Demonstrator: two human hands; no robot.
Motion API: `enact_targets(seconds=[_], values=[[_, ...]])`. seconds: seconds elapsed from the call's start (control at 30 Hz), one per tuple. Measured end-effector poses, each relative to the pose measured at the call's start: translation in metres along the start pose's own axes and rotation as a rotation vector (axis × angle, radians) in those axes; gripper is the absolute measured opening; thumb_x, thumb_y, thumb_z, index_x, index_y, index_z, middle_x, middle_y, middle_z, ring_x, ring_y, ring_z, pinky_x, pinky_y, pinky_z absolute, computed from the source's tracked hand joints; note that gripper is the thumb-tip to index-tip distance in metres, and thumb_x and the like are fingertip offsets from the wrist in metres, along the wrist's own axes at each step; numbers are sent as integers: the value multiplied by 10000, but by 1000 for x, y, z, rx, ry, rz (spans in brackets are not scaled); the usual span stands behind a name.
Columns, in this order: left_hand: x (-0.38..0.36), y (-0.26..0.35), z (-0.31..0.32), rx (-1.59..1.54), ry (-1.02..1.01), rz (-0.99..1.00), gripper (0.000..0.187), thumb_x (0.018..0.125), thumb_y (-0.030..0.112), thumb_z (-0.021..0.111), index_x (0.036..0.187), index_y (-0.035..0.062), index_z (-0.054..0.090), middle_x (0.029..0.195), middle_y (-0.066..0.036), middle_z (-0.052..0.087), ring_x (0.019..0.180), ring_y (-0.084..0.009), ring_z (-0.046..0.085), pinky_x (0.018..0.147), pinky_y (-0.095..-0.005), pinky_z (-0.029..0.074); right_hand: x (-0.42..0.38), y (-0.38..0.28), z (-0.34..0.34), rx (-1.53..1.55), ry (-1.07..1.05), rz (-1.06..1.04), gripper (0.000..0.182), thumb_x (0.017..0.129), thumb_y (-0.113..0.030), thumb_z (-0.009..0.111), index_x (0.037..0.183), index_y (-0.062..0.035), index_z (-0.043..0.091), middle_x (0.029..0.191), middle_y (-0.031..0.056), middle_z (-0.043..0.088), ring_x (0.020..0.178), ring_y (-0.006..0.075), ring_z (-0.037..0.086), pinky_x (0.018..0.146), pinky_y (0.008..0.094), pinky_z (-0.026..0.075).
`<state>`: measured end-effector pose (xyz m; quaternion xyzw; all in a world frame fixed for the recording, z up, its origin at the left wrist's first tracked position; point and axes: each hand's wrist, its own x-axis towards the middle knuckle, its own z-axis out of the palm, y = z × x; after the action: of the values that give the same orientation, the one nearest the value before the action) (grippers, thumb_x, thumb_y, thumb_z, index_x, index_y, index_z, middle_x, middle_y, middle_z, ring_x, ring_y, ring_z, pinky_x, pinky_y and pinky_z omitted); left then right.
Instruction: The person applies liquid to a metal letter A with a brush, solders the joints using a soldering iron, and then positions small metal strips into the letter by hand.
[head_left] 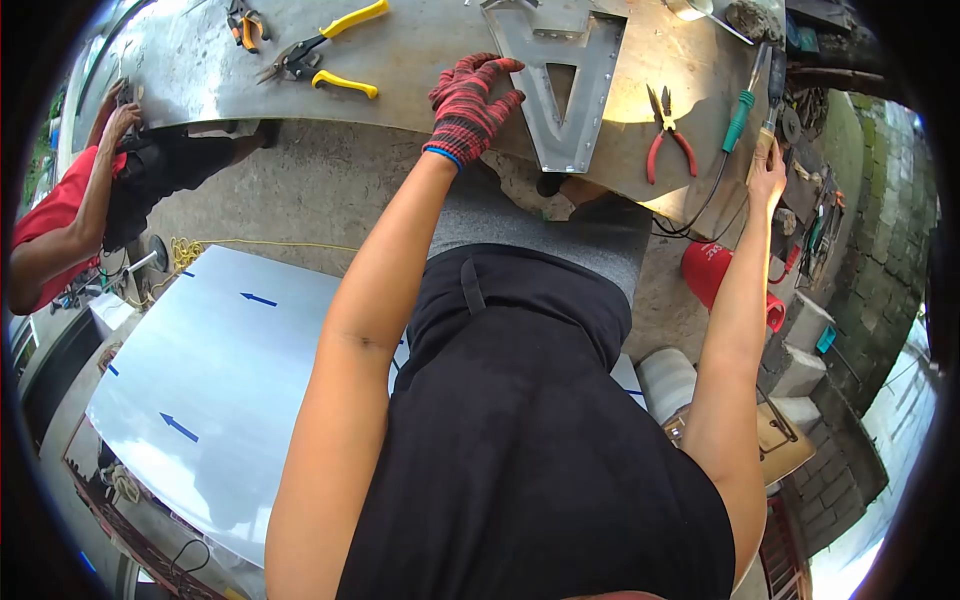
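My left hand [472, 110], in a red and black knit glove, rests at the left side of a grey sheet-metal letter A [590, 95]. Its fingers are apart and slightly bent, with the fingertips by the letter's edge. The letter lies on the metal-topped table with its narrow end towards me. At the table's right edge, my bare right hand [766, 180] is closed around the wooden handle of a tool [768, 135]. Its far end is dark, and I cannot make out its exact kind. Beside it lies a green-handled soldering iron [740, 120] with a black cord.
Red-handled pliers [669, 135], yellow-handled snips [320, 50] and orange-handled pliers [246, 25] lie on the table [400, 60]. A person in red [70, 220] works at the left end. Behind me is a sheet with blue arrows [220, 370]; a red container [705, 270] stands lower right.
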<state>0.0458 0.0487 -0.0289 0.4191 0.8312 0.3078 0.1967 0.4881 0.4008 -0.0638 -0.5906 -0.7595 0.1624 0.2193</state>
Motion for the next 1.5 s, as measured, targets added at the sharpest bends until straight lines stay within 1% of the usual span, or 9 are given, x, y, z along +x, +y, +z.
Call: enact_targets(seconds=[0.4, 0.53, 0.6, 0.7, 0.77, 0.9, 1.1, 1.37, 1.5], values=[[-2, 3, -2, -31, -18, -11, 466, 856, 371, 802, 1306, 370, 680, 1458, -23, 553, 1355, -328, 469, 1164, -520, 296, 3, 3, 6, 175, -7, 63, 620, 919, -272, 822, 1445, -35, 594, 1222, 81, 720, 1032, 138, 672, 906, 280, 528], [-5, 3, -6, 2, 22, 32, 457, 842, 344, 803, 1285, 337, 692, 1414, -43, 587, 1298, -337, 514, 1124, -496, 362, 10, 20, 10, 218, -27, 29, 606, 899, -252, 842, 1415, -31, 615, 1222, 75, 716, 1027, 136, 666, 889, 279, 528], [0, 0, -1, 23, 48, 68, 450, 828, 316, 806, 1265, 310, 701, 1368, -59, 617, 1250, -339, 554, 1080, -476, 417, 6, 13, 10, 267, 4, 52, 608, 890, -222, 848, 1404, -2, 609, 1281, 98, 700, 1116, 165, 662, 975, 297, 506], [-1, 2, -1, 1, 44, 48, 454, 824, 303, 805, 1265, 310, 699, 1360, -57, 621, 1236, -337, 567, 1066, -470, 431, -1, -1, 4, 333, 15, 107, 710, 883, -231, 855, 1442, 63, 533, 1304, 171, 687, 1160, 203, 666, 1014, 326, 508], [-2, -1, -3, 3, 41, 73, 458, 821, 294, 807, 1267, 307, 699, 1360, -57, 622, 1231, -333, 571, 1071, -464, 428, -5, -13, -2, 293, 71, 106, 743, 848, -298, 874, 1426, 50, 561, 1247, 191, 713, 1050, 213, 696, 926, 326, 551], [1, -10, 5, -31, 49, 164, 480, 814, 267, 814, 1279, 295, 696, 1368, -62, 620, 1231, -321, 576, 1086, -453, 413, -8, -34, -19, 215, 122, 72, 776, 833, -374, 862, 1423, 36, 567, 1265, 202, 709, 1063, 271, 696, 933, 381, 554], [-2, 2, -4, -11, 44, 59, 532, 828, 229, 819, 1333, 312, 674, 1360, -67, 629, 1230, -293, 565, 1091, -445, 400, -7, -30, -13, 331, 169, 122, 766, 842, -424, 845, 1413, 17, 587, 1256, 189, 715, 1123, 269, 680, 973, 396, 536], [-3, -5, 2, -256, 131, 47, 675, 835, 167, 804, 1461, 127, 555, 1349, -76, 645, 1114, -259, 579, 1039, -411, 453, -11, -28, -16, 315, 170, 158, 732, 868, -417, 822, 1392, 39, 592, 1243, 199, 718, 1088, 270, 697, 957, 385, 545], [-2, -9, 6, -216, 141, 30, 648, 835, 153, 794, 1441, 110, 569, 1335, -91, 650, 1111, -265, 590, 1016, -401, 478, -10, -21, -15, 304, 207, 124, 645, 892, -377, 805, 1361, 27, 625, 1184, 182, 737, 1016, 241, 704, 920, 372, 553]])
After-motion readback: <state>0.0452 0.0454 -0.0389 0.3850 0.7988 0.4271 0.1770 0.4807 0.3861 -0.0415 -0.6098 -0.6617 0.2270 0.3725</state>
